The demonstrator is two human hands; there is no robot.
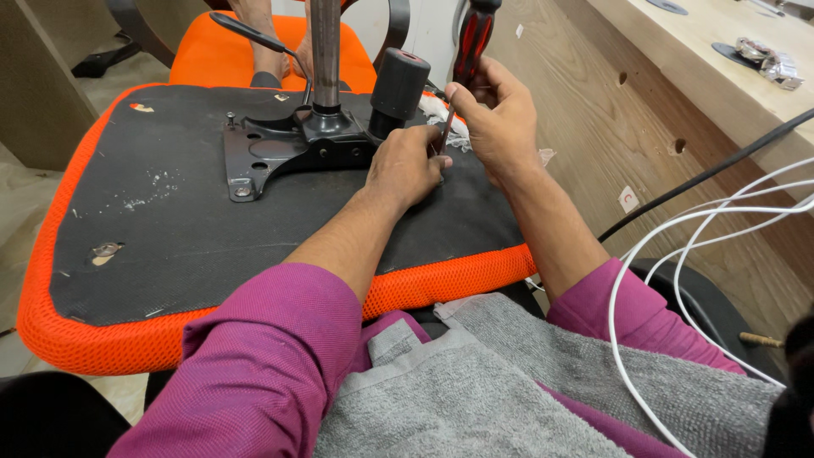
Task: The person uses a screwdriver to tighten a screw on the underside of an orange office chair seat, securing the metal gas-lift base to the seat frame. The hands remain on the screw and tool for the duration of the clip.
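Item: upturned chair seat (170, 246), black underside with orange mesh rim, lying across my lap; metal bracket (280, 153) and post (325, 51) bolted near its far edge.

Right hand (500, 123): grip closed round a screwdriver (471, 47), red-and-black handle up, shaft angled down to the seat's far right corner.

Left hand (405, 165): fingers curled at the tip, pinching something I cannot make out.

Risks, as I judge them: the tip could slip and jab the left fingers, which sit right against it; the tilted shaft could cam out; the seat could rock on my lap; the white cables (678, 246) beside my right arm could snag.
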